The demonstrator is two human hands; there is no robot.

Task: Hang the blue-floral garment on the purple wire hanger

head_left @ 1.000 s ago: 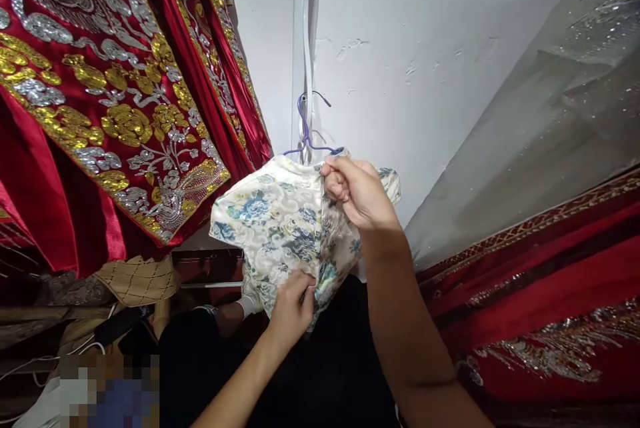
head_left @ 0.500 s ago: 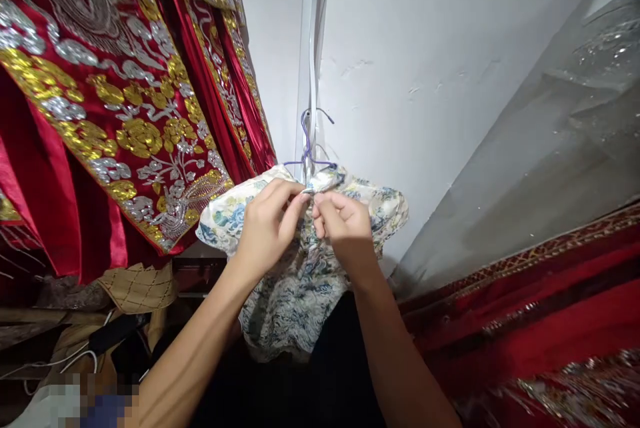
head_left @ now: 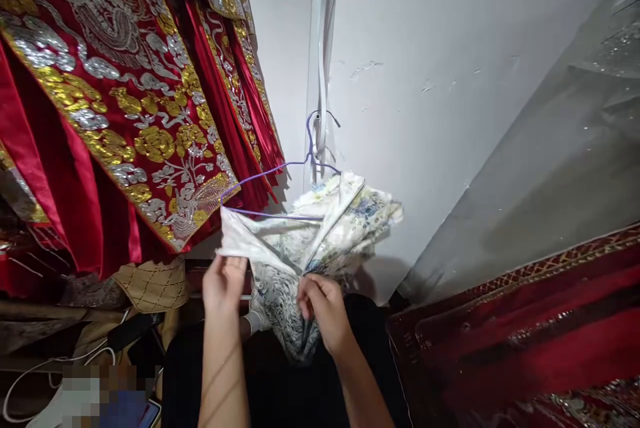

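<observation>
Halfway off, looks like: the floral garment (head_left: pixel 330 228) is slipped off the purple hanger (head_left: pixel 270 178)'s left end, that flap pinched by the left hand (head_left: pixel 223 283), the front gripped by the right hand (head_left: pixel 323 305), right shoulder not yet freed.

Bright up top, dim below

Light from above hits the white wall (head_left: pixel 425 48); garment (head_left: pixel 340 228) throws a soft shadow bottom-right. Sequins on red robes (head_left: pixel 125 115) glare. Lower frame murky, edges stretched w/ wide-angle warp, bottom-left corner pixelated. My hands (head_left: pixel 225 281) sharp enough.
</observation>
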